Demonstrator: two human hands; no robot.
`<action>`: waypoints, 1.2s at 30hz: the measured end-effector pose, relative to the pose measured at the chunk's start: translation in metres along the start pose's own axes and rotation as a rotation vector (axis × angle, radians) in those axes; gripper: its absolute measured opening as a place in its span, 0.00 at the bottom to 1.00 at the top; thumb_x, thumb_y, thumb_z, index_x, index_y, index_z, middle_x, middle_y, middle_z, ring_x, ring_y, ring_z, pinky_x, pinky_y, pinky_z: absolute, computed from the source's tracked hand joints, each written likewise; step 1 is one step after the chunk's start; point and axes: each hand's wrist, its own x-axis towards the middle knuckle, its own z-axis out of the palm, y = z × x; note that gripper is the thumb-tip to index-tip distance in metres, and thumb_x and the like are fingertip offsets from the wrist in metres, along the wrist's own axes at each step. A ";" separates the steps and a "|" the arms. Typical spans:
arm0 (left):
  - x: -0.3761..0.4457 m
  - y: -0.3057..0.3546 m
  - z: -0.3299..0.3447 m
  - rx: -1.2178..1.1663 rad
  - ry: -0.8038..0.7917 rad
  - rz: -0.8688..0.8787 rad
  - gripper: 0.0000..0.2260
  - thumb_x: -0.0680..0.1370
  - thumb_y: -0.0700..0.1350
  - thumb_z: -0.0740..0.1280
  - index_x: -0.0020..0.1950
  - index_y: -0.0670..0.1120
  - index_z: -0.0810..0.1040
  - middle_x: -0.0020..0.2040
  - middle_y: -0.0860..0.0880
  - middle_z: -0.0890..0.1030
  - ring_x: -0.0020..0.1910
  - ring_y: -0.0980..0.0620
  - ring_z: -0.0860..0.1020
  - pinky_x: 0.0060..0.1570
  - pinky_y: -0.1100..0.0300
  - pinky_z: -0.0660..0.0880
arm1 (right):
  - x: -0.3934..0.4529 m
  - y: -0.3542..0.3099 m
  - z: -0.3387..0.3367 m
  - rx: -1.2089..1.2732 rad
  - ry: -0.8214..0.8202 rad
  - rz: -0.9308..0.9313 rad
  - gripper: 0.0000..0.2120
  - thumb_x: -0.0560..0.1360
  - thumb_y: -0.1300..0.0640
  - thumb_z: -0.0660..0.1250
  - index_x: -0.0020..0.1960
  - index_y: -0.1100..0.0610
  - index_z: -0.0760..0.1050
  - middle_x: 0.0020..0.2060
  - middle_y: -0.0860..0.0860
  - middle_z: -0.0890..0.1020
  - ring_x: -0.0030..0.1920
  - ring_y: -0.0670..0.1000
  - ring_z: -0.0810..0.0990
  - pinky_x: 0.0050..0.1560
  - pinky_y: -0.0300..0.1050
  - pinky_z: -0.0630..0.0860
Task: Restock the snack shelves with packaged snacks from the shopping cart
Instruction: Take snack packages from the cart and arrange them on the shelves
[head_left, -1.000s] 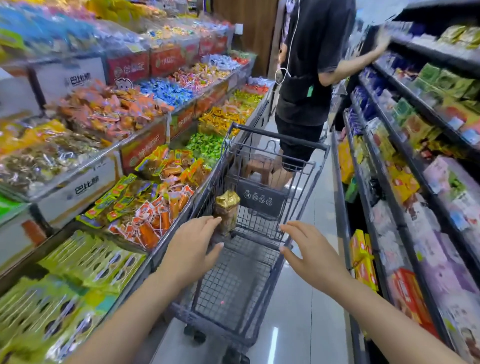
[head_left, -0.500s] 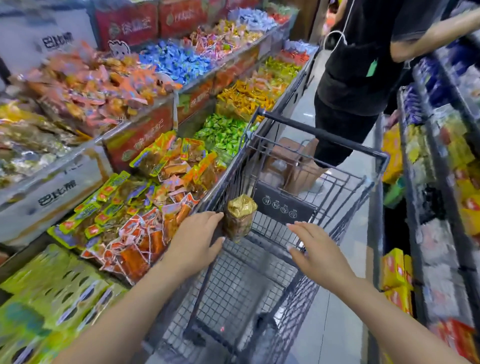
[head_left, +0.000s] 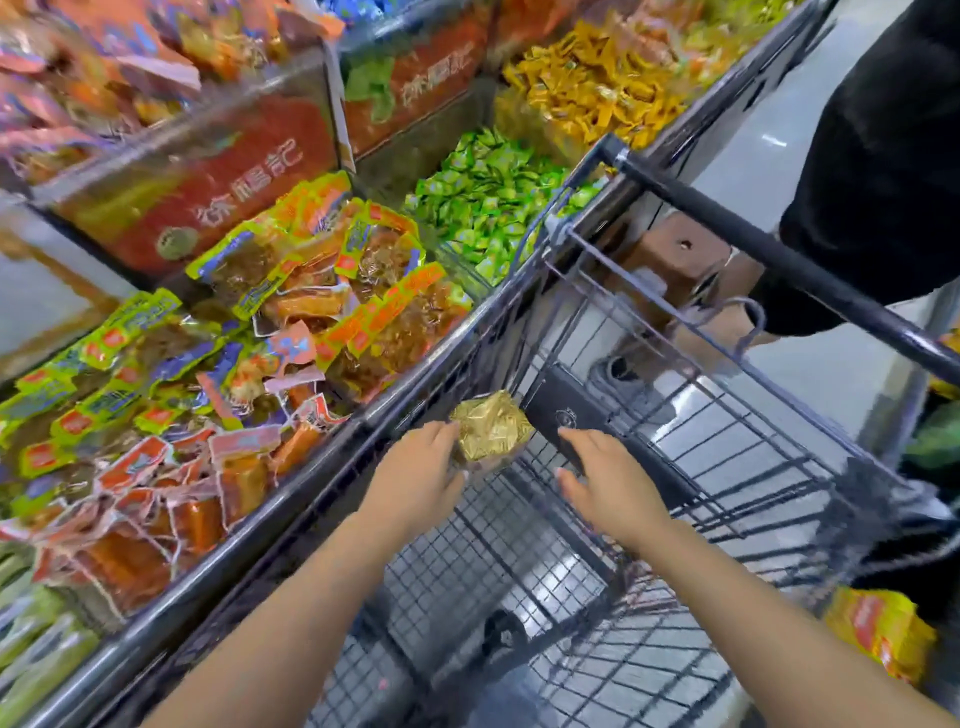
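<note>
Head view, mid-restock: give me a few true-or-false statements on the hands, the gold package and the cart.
1. The gold foil package sits inside the shopping cart near its left wall. True.
2. The right hand is gripping the cart's handle bar. False: it hovers open over the basket, beside the package.
3. The left hand is at the package's left side, fingers straight. True.
4. The cart basket is piled with snack bags. False: only the gold package shows in it.
5. Green-wrapped candies fill a bin left of the cart. True.
</note>
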 end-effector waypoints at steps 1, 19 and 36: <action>0.009 -0.001 0.007 -0.009 -0.020 -0.031 0.27 0.81 0.52 0.61 0.77 0.45 0.59 0.74 0.48 0.65 0.70 0.47 0.66 0.65 0.54 0.68 | 0.013 0.005 0.004 0.008 -0.019 0.008 0.25 0.80 0.49 0.59 0.75 0.54 0.60 0.70 0.51 0.69 0.69 0.53 0.66 0.68 0.47 0.65; 0.020 -0.027 0.068 -0.112 -0.092 -0.244 0.27 0.82 0.56 0.58 0.78 0.47 0.57 0.73 0.47 0.65 0.70 0.46 0.66 0.64 0.56 0.67 | 0.111 0.013 0.067 0.168 -0.111 -0.061 0.06 0.81 0.56 0.58 0.49 0.58 0.71 0.51 0.54 0.77 0.49 0.57 0.77 0.43 0.48 0.69; -0.148 -0.005 0.014 -0.256 -0.047 -0.105 0.42 0.75 0.66 0.62 0.80 0.49 0.48 0.77 0.50 0.60 0.74 0.50 0.62 0.68 0.56 0.64 | -0.125 -0.096 -0.019 0.470 0.253 -0.101 0.07 0.80 0.49 0.59 0.46 0.50 0.70 0.33 0.52 0.79 0.31 0.49 0.75 0.34 0.48 0.71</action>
